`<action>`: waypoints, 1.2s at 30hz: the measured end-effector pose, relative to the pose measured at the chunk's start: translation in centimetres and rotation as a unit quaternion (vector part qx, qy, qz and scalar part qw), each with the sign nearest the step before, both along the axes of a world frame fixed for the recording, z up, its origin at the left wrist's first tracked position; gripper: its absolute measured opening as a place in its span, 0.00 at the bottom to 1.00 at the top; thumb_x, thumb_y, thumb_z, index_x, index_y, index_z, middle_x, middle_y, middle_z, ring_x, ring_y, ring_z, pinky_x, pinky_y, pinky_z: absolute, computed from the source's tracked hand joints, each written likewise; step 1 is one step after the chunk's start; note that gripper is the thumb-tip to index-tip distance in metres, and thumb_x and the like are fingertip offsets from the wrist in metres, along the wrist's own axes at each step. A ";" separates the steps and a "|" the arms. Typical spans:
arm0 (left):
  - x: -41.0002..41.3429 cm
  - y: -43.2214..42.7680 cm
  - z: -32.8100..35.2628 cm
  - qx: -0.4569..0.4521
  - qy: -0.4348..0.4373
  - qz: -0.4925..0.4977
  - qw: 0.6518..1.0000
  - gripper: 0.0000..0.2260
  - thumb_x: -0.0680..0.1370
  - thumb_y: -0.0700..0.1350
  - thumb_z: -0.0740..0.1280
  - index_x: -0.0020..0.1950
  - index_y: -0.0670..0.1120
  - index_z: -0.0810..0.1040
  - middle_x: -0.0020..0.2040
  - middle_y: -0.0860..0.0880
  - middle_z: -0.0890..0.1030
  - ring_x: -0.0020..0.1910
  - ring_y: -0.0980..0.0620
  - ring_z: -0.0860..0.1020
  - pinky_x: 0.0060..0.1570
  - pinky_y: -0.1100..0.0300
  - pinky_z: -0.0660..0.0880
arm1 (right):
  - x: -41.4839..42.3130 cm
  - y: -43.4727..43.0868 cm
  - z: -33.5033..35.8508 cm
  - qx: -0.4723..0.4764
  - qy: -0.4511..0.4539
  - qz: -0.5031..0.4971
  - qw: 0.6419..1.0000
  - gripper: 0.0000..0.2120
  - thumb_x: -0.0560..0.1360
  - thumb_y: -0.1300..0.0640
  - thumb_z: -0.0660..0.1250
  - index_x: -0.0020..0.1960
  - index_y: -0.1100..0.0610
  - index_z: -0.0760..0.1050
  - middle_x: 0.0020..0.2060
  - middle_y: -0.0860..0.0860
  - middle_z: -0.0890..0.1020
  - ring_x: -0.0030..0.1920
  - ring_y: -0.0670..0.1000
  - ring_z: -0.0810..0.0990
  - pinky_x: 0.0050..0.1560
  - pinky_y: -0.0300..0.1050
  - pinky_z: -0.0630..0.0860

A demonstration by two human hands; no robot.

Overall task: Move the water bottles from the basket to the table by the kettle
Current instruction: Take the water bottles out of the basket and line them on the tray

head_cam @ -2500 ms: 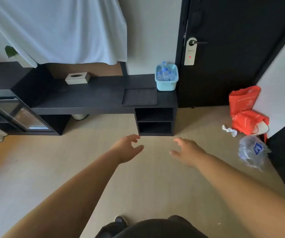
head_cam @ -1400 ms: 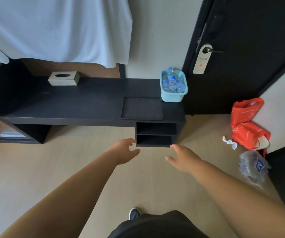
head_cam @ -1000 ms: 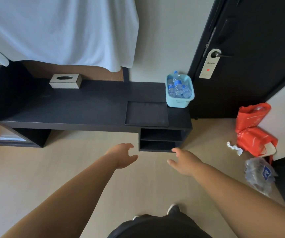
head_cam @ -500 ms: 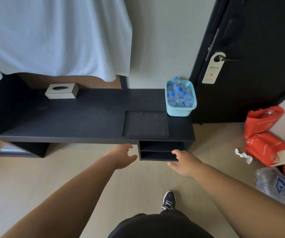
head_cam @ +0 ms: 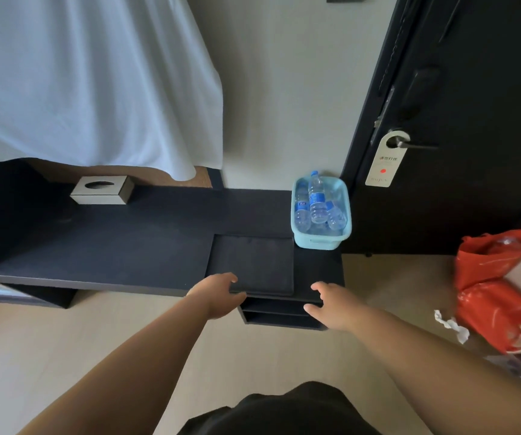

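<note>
My left hand (head_cam: 218,295): fingers loosely spread, holding nothing, at the long black desk's (head_cam: 127,240) front edge
My right hand (head_cam: 334,306): fingers relaxed, empty
Clear plastic water bottles (head_cam: 315,199): piled in the light-blue plastic basket (head_cam: 318,242) at the desk's right end

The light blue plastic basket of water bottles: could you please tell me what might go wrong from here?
The clear water bottles lie piled loosely in the light blue plastic basket; lifting one may tumble the others. The basket stands at the right end of the black desk by the dark door; a careless tug could slide it off.
</note>
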State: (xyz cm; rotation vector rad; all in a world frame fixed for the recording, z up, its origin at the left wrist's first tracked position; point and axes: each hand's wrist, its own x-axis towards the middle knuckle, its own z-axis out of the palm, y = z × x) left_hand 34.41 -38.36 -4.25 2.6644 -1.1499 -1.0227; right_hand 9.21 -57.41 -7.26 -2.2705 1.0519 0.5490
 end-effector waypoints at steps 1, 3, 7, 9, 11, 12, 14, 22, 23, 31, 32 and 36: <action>0.2 -0.6 0.1 0.000 -0.001 0.003 1.000 0.31 0.77 0.66 0.65 0.78 0.54 0.70 0.73 0.52 0.77 0.68 0.46 0.78 0.66 0.49 0.77 | 0.1 -1.0 0.0 -0.003 0.000 0.003 1.000 0.35 0.77 0.32 0.62 0.80 0.44 0.61 0.72 0.48 0.73 0.68 0.52 0.76 0.61 0.49 0.76; 0.5 -1.4 0.2 0.004 -0.003 0.000 1.000 0.31 0.77 0.66 0.65 0.78 0.54 0.70 0.71 0.52 0.78 0.67 0.47 0.79 0.65 0.48 0.78 | 0.5 -2.4 0.2 -0.008 -0.002 0.007 1.000 0.35 0.78 0.32 0.62 0.80 0.45 0.61 0.72 0.49 0.73 0.68 0.52 0.76 0.63 0.50 0.75; 1.8 -3.3 0.2 0.007 -0.010 0.003 1.000 0.31 0.78 0.65 0.65 0.78 0.54 0.70 0.70 0.51 0.79 0.64 0.48 0.80 0.64 0.49 0.79 | 1.6 -4.8 0.3 -0.012 -0.008 0.009 1.000 0.34 0.79 0.34 0.62 0.80 0.46 0.61 0.72 0.49 0.73 0.69 0.52 0.75 0.64 0.50 0.75; 2.8 -4.4 0.1 0.010 -0.010 0.003 1.000 0.32 0.78 0.66 0.65 0.78 0.54 0.70 0.68 0.52 0.80 0.61 0.49 0.82 0.62 0.50 0.79 | 2.2 -5.7 0.1 -0.010 -0.006 0.011 1.000 0.34 0.80 0.34 0.62 0.81 0.47 0.61 0.72 0.49 0.73 0.69 0.52 0.75 0.65 0.50 0.74; 3.6 -5.4 -0.1 0.013 -0.006 0.002 1.000 0.32 0.77 0.66 0.65 0.78 0.54 0.70 0.68 0.52 0.80 0.62 0.49 0.81 0.62 0.49 0.79 | 2.7 -6.5 -0.2 -0.007 0.000 0.011 1.000 0.33 0.80 0.35 0.62 0.80 0.47 0.62 0.72 0.49 0.73 0.68 0.52 0.75 0.65 0.50 0.75; 4.0 -5.9 -0.3 0.015 -0.005 -0.002 1.000 0.32 0.77 0.67 0.65 0.78 0.54 0.70 0.70 0.52 0.79 0.64 0.48 0.80 0.62 0.49 0.79 | 3.0 -6.9 -0.4 -0.009 0.003 0.012 1.000 0.33 0.80 0.35 0.62 0.80 0.47 0.62 0.71 0.49 0.73 0.67 0.51 0.76 0.64 0.50 0.75; 5.0 -7.1 -0.8 0.022 -0.008 -0.012 1.000 0.32 0.77 0.67 0.65 0.78 0.54 0.70 0.73 0.52 0.77 0.67 0.47 0.79 0.64 0.48 0.79 | 4.0 -7.7 -0.7 -0.011 0.010 0.017 1.000 0.33 0.80 0.35 0.61 0.80 0.48 0.62 0.70 0.49 0.73 0.67 0.51 0.76 0.64 0.50 0.75; 10.2 -13.5 -1.8 0.031 0.009 -0.060 0.998 0.33 0.76 0.67 0.63 0.78 0.55 0.69 0.74 0.52 0.76 0.70 0.48 0.77 0.67 0.48 0.76 | 8.6 -12.5 -0.1 -0.018 0.025 0.015 0.999 0.34 0.79 0.34 0.62 0.80 0.49 0.64 0.71 0.49 0.75 0.65 0.50 0.78 0.63 0.49 0.76; 11.0 -14.5 -1.7 0.029 0.009 -0.067 0.997 0.33 0.77 0.67 0.63 0.78 0.54 0.69 0.74 0.52 0.76 0.70 0.48 0.77 0.67 0.48 0.76 | 9.3 -13.3 0.1 -0.022 0.023 0.011 0.999 0.33 0.79 0.34 0.62 0.79 0.49 0.65 0.70 0.48 0.76 0.64 0.50 0.78 0.62 0.48 0.76; 16.7 -20.2 -2.3 0.025 0.015 -0.129 0.991 0.31 0.78 0.66 0.63 0.78 0.53 0.70 0.74 0.51 0.75 0.71 0.47 0.75 0.68 0.48 0.75 | 14.1 -16.7 0.4 -0.027 0.038 -0.034 0.998 0.25 0.78 0.33 0.62 0.67 0.46 0.72 0.55 0.43 0.79 0.50 0.45 0.80 0.51 0.45 0.78; 17.3 -20.8 -2.5 0.029 0.016 -0.139 0.990 0.31 0.78 0.66 0.63 0.78 0.53 0.70 0.75 0.51 0.74 0.72 0.47 0.75 0.68 0.48 0.74 | 14.3 -16.7 0.3 -0.027 0.045 -0.035 0.998 0.22 0.78 0.33 0.62 0.64 0.46 0.73 0.52 0.41 0.78 0.48 0.44 0.80 0.49 0.44 0.78; 19.1 -22.9 -3.5 0.041 0.018 -0.167 0.985 0.32 0.78 0.66 0.63 0.79 0.54 0.69 0.77 0.50 0.73 0.74 0.46 0.73 0.70 0.47 0.73 | 15.3 -17.2 -0.3 -0.037 0.058 -0.035 0.997 0.19 0.78 0.33 0.62 0.60 0.45 0.72 0.45 0.43 0.77 0.43 0.43 0.79 0.43 0.42 0.76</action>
